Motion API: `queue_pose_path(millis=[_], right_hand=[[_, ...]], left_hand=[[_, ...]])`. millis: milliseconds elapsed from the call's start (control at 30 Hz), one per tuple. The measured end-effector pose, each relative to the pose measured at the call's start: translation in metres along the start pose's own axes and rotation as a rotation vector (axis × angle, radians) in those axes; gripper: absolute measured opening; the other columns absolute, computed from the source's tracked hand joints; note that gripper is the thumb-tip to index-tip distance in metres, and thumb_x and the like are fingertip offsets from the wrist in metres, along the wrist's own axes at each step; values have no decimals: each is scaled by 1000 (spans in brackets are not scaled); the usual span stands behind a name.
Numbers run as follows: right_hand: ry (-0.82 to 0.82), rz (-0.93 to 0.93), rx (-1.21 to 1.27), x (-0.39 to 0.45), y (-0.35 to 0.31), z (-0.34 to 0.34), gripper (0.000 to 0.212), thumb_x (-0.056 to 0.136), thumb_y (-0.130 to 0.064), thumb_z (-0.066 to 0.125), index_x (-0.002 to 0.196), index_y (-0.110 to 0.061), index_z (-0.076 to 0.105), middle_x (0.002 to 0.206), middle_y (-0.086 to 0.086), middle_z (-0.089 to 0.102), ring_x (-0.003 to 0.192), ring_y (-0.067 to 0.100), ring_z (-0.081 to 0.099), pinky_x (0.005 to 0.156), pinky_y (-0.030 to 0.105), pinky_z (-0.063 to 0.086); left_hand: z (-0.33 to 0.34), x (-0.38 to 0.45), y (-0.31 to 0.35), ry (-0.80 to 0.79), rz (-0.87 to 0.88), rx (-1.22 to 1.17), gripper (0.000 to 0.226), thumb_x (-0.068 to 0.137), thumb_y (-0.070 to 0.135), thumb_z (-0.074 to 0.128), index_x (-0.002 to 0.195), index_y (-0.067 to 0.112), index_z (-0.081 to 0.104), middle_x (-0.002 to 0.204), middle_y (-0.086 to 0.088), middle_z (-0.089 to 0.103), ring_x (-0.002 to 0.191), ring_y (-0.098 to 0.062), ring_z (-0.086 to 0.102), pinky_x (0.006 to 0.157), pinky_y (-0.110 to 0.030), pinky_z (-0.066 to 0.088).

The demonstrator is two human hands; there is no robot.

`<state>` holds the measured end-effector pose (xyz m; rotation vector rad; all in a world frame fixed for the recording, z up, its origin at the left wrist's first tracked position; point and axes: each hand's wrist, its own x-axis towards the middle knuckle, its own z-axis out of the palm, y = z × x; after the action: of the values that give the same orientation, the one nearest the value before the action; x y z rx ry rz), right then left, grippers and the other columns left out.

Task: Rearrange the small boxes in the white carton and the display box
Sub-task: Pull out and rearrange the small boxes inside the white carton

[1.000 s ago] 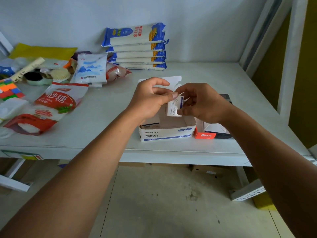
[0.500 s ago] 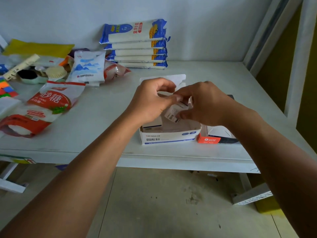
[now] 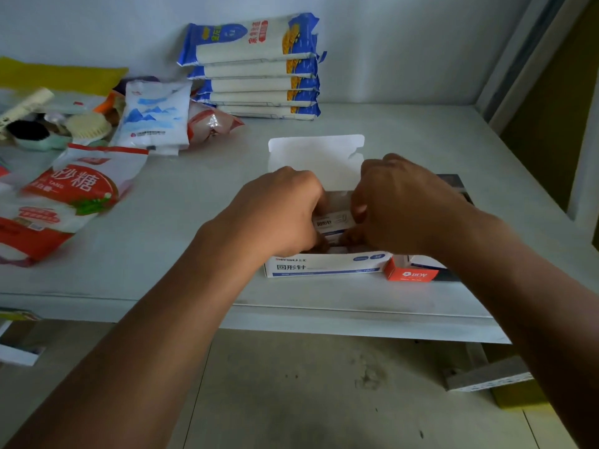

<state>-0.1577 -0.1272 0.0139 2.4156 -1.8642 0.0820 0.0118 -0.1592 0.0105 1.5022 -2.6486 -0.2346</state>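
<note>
The white carton (image 3: 324, 267) with blue print stands near the table's front edge, its lid flap (image 3: 316, 155) raised at the back. My left hand (image 3: 278, 215) and my right hand (image 3: 398, 202) are both down inside it, fingers closed on a small white box (image 3: 332, 222) with blue lettering that lies flat at the carton's top. Right of the carton sits the display box (image 3: 410, 273) with an orange front, mostly hidden under my right wrist.
A stack of blue and white noodle packs (image 3: 256, 66) stands at the back wall. Sugar and salt bags (image 3: 74, 192) and a brush lie at the left. A metal shelf post (image 3: 525, 59) rises at the right. The table edge (image 3: 324, 315) is close in front.
Both hands have dropped from above the carton down into it, carrying the small box from upright in the air to lying flat inside. The camera has moved closer.
</note>
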Motion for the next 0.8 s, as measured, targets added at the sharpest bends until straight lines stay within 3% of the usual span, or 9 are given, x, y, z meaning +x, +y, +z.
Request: queue_pose_path(millis=[200,333,400,500,633,800], right_hand=[[36,75,-49,4,-8,2,50,72,-60,70,92,-13,69,84,4,55,81,21,52,66,35,49],[34,59,-21,1,-9,2,50,72,-56,72,100,-14,69,87,4,56,87,21,48,69,36,50],[34,37,-13,-1,-9,2,45,73,-52,74,101,-17,70,91,4,58,89,20,48,72,37,52],[24,34,-5,-2,-10,2,47,74,-49,75,109,-17,68,96,4,57,90,19,46,75,39,53],[18,48,7,-2,-10,4,47,76,-46,74,112,-17,65,99,6,56,91,20,46,77,39,53],[-54,50,116,-2,-7,1,40,74,-51,73,100,-24,57,98,-2,55,90,16,43,77,31,48]], left_hand=[[-4,-2,0,69,-17,71,38,75,14,77,111,27,75,100,-10,68,86,-34,65,72,-40,58],[-4,-4,-6,73,-65,297,33,73,11,76,102,26,74,77,-3,56,76,-31,61,50,-28,33],[-4,-2,-6,29,-64,331,33,74,11,74,103,25,72,71,0,49,75,-29,58,52,-29,30],[-5,4,-3,-12,-42,318,33,76,5,68,103,24,71,80,-2,57,75,-28,58,56,-31,34],[-7,5,-12,-18,-27,143,25,68,14,76,91,20,69,85,-4,61,78,-28,62,57,-31,46],[-21,-12,-29,77,-22,-458,42,57,21,85,92,29,61,88,5,70,75,-20,71,71,-45,60]])
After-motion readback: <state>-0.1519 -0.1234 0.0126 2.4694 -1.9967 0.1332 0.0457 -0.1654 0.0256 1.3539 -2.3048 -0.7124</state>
